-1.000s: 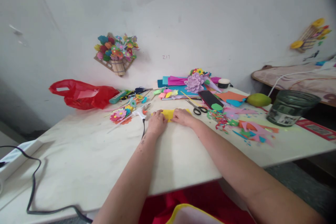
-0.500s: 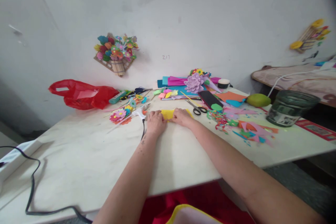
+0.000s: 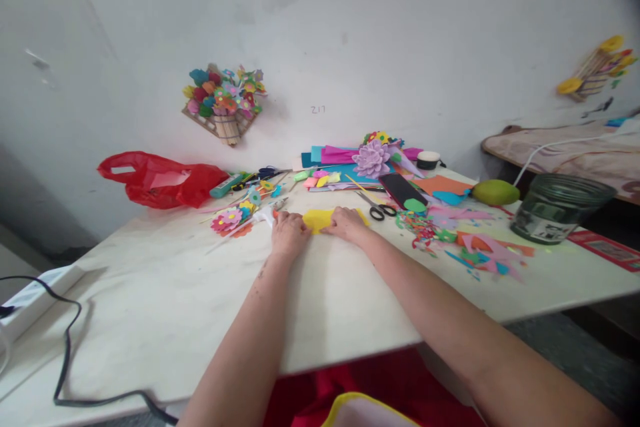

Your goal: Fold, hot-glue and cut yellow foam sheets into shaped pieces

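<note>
A yellow sheet [image 3: 317,221], thin and maybe felt or paper, lies on the table in front of me. My right hand [image 3: 347,223] presses on its right part, fingers curled and closed on it. At the sheet's left edge is my left hand [image 3: 290,233], its fingers bent together with the tips and thumb at that edge; the fingertips are partly hidden. Just beyond the left hand lies a white glue gun [image 3: 264,215], partly covered by it. Scissors [image 3: 383,211] with black handles rest right of the sheet.
Foam flowers [image 3: 230,219] and a red plastic bag [image 3: 160,180] are at left. Paper scraps [image 3: 480,253], a phone [image 3: 403,191], a green mango-like object [image 3: 495,192] and a green glass jar [image 3: 557,210] stand at right. A black cord [image 3: 65,360] crosses the left corner.
My left hand has shifted slightly left along the sheet, now covering more of the glue gun and its cord. My right hand stays on the sheet.
</note>
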`<state>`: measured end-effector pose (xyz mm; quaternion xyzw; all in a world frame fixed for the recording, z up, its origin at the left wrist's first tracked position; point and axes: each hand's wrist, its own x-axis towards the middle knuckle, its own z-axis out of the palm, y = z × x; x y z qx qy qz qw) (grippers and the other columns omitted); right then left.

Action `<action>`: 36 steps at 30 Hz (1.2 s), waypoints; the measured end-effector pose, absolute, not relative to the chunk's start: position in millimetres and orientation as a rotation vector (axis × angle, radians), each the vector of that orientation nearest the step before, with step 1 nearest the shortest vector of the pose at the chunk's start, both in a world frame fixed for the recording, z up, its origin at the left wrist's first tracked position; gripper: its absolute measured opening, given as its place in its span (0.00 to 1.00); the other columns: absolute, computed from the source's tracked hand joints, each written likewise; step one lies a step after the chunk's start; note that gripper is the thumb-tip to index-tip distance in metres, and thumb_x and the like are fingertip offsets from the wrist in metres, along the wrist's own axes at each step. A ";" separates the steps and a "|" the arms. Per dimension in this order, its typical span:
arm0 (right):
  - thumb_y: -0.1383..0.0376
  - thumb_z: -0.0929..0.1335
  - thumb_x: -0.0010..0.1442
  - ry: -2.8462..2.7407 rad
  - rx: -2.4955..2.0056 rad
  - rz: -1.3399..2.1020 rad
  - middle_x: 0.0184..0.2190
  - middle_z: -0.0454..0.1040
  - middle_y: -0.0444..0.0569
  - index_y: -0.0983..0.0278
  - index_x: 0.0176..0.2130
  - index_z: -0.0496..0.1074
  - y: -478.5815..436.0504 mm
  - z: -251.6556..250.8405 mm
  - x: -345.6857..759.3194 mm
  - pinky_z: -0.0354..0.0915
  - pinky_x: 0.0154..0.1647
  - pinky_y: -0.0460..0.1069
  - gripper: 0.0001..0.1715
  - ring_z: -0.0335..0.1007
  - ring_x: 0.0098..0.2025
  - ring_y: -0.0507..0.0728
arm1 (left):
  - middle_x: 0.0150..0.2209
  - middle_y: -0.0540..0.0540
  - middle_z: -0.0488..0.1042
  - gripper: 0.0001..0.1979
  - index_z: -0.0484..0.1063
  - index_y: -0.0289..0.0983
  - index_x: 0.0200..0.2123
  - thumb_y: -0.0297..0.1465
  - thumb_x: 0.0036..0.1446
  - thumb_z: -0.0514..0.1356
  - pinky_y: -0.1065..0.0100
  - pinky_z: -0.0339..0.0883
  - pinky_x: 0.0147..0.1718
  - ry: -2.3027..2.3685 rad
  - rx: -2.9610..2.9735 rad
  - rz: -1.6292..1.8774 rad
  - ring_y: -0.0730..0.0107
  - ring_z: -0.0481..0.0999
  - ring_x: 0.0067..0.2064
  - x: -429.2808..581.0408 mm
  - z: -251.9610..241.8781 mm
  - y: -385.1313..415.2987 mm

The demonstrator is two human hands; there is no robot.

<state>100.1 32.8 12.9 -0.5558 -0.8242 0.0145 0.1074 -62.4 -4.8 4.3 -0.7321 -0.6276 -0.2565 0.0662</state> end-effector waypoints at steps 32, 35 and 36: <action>0.41 0.63 0.46 -2.391 -1.638 0.079 0.34 0.72 0.52 0.63 0.27 0.72 33.8 12.3 101.6 0.56 0.37 0.50 0.29 0.68 0.38 0.59 | 0.46 0.45 0.70 0.06 0.71 0.39 0.23 0.33 0.48 0.57 0.52 0.50 0.50 -1.838 -2.166 -0.598 0.52 0.57 0.54 -76.7 7.0 -6.1; 0.42 0.63 0.47 -2.398 -1.641 0.068 0.34 0.72 0.52 0.63 0.27 0.72 34.1 12.2 101.8 0.55 0.37 0.50 0.28 0.68 0.38 0.58 | 0.49 0.45 0.68 0.06 0.71 0.39 0.23 0.35 0.47 0.58 0.50 0.46 0.52 -1.884 -2.114 -0.574 0.51 0.54 0.56 -78.9 7.0 -7.0; 0.42 0.63 0.47 -2.399 -1.644 0.069 0.34 0.72 0.52 0.63 0.27 0.72 34.0 12.4 101.8 0.55 0.37 0.49 0.28 0.68 0.38 0.58 | 0.50 0.45 0.67 0.07 0.71 0.39 0.24 0.36 0.46 0.58 0.49 0.45 0.53 -1.893 -2.097 -0.558 0.51 0.54 0.56 -79.4 6.9 -7.2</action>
